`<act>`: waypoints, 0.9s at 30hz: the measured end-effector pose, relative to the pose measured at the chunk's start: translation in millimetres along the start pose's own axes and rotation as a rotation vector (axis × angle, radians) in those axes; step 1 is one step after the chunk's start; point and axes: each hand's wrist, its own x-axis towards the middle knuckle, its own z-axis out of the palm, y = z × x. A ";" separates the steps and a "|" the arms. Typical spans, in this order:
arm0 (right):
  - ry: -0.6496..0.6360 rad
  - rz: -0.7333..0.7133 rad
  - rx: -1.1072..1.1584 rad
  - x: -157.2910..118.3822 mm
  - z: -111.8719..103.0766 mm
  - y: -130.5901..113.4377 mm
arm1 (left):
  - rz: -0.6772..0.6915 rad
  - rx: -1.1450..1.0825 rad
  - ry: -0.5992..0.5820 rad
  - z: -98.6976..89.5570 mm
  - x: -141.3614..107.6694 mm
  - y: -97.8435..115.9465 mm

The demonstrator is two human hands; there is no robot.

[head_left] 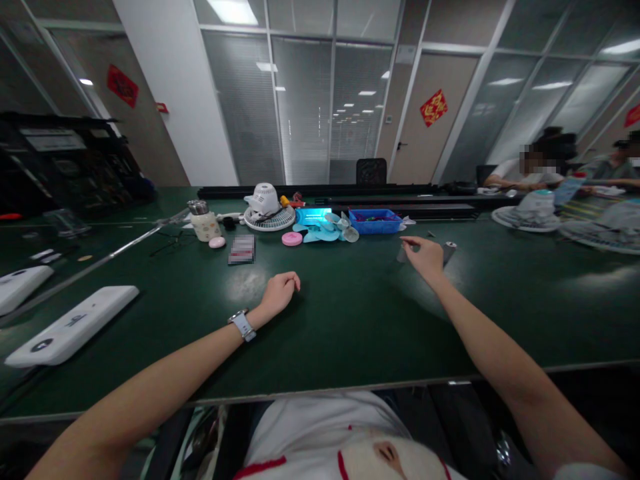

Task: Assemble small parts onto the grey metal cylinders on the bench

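My left hand [281,291] rests on the dark green table, its fingers curled in and no object showing in them. A watch [243,325] with a pale strap is on that wrist. Farther right, my right hand [425,257] is closed in a pinch with thumb and forefinger bent together. Just under those fingertips is a small greyish piece [401,254], partly covered and blurred; I cannot tell its kind. A short grey cylinder [450,251] lies close to the right side of that hand.
Along the back are a blue basket [375,222], light blue fan blades [323,229], a white fan part [270,217], a pink round lid [292,239] and a patterned flask [204,225]. A white device [75,327] lies left. People sit at far right near fan parts [530,212].
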 end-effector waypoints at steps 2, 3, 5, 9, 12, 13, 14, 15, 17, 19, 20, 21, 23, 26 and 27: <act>-0.006 0.034 -0.067 2.0 -0.2 10.6 | -0.005 0.002 -0.003 -0.4 -0.1 1.0; -0.016 0.047 -0.092 1.7 0.1 13.0 | -0.004 0.003 -0.002 -0.6 -0.1 1.5; -0.045 0.068 -0.119 0.3 0.9 14.6 | 0.005 0.012 0.008 -1.0 -0.1 2.4; -0.028 0.086 -0.100 -0.8 2.2 15.8 | 0.009 0.032 0.027 -1.7 -0.3 3.8; -0.006 0.070 -0.064 0.5 3.5 18.9 | 0.007 0.030 0.018 -1.3 0.2 4.6; -0.012 0.066 -0.059 1.1 4.2 20.1 | 0.008 0.029 0.016 -0.9 0.6 4.7; -0.023 0.067 -0.059 1.6 5.0 21.1 | 0.009 0.030 0.014 -0.4 1.1 4.9; -0.035 0.069 -0.063 2.0 6.0 22.0 | 0.010 0.030 0.012 0.1 1.6 5.0; -0.046 0.080 -0.071 2.4 7.7 23.2 | 0.014 0.029 0.005 1.2 2.3 5.2; -0.033 0.092 -0.064 2.3 8.9 23.5 | 0.012 0.029 -0.006 1.9 2.4 5.8; -0.021 0.096 -0.055 2.1 9.2 23.3 | 0.009 0.028 -0.008 2.0 2.2 6.1; -0.009 0.097 -0.043 2.0 9.3 22.9 | 0.005 0.028 -0.008 1.9 1.9 6.5; 0.008 0.093 -0.024 1.8 9.3 22.2 | 0.003 0.027 -0.003 1.3 1.3 6.9; 0.024 0.100 -0.020 2.4 10.1 21.9 | 0.022 0.020 -0.004 0.2 0.8 5.8; 0.026 0.107 -0.022 2.8 10.6 22.1 | 0.030 0.016 -0.007 -0.1 0.8 5.1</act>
